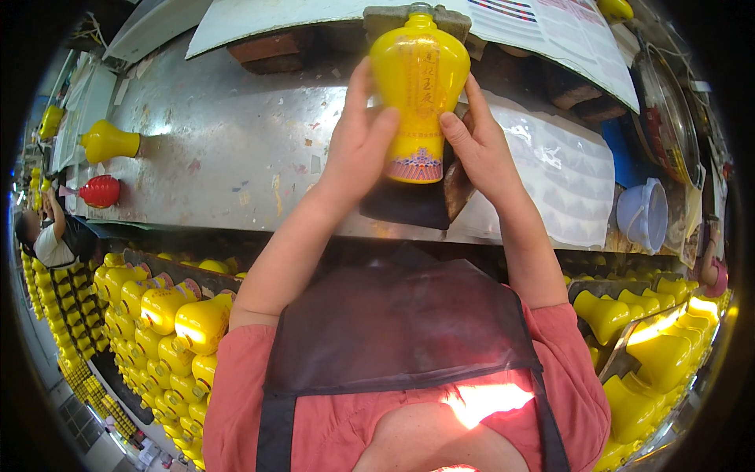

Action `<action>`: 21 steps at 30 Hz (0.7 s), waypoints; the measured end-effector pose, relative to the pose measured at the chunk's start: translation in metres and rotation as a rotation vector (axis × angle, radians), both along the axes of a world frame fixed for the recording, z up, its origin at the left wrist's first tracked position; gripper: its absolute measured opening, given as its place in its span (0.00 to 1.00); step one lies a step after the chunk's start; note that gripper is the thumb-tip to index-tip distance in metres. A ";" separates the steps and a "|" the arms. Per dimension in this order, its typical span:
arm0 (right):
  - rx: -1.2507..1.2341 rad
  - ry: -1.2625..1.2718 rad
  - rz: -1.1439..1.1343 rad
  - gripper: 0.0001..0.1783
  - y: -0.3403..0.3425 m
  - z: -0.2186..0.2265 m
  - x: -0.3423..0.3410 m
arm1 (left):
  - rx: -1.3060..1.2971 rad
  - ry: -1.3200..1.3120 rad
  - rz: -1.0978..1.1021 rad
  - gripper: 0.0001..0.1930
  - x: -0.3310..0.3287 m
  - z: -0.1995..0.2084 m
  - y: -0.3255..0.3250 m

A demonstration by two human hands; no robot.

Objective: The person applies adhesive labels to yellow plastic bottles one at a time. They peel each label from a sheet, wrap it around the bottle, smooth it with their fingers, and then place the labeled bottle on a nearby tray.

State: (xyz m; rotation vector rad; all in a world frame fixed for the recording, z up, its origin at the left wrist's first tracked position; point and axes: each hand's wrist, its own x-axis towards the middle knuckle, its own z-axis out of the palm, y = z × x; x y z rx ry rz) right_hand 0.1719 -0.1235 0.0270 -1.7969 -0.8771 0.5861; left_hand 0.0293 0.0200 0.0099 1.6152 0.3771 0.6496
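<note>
A glossy yellow bottle with broad shoulders and a narrow neck is between my two hands, its neck pointing away from me. Dark writing runs down its side, and a blue and pink patterned band circles its base. My left hand is closed around the left side, thumb on the near face. From the right, my right hand grips it the same way, with its thumb beside the writing. Behind the neck is a grey-brown block; a dark pad lies under the base end. I cannot tell whether the bottle rests on them.
A plain yellow bottle and a red vessel lie on the metal table to the left. White moulded sheeting and a pale bucket are at right. Stacked yellow bottles flank me; another person works far left.
</note>
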 end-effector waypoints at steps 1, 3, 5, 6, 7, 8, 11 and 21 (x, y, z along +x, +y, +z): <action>-0.005 -0.001 0.012 0.45 0.000 0.000 0.000 | 0.004 -0.008 -0.002 0.37 0.000 0.000 0.001; 0.008 -0.002 0.010 0.45 0.000 0.002 0.000 | -0.006 -0.002 -0.004 0.37 0.000 0.000 0.001; -0.005 0.004 0.013 0.45 -0.001 0.002 0.002 | -0.031 0.003 -0.014 0.36 0.000 0.000 0.001; -0.012 0.007 0.014 0.45 -0.001 0.002 0.002 | -0.049 0.007 -0.023 0.35 -0.001 0.000 0.000; -0.003 0.022 0.013 0.45 -0.001 0.002 0.002 | -0.067 0.012 -0.031 0.34 -0.001 0.001 0.000; 0.006 0.038 0.012 0.45 -0.001 0.002 0.002 | -0.074 0.013 -0.029 0.35 -0.002 0.001 -0.001; 0.006 0.033 0.007 0.45 0.001 0.000 0.001 | -0.122 -0.002 -0.034 0.38 0.000 0.005 -0.002; 0.008 0.000 -0.007 0.46 0.002 0.000 -0.001 | -0.148 -0.014 -0.104 0.51 -0.001 0.007 -0.004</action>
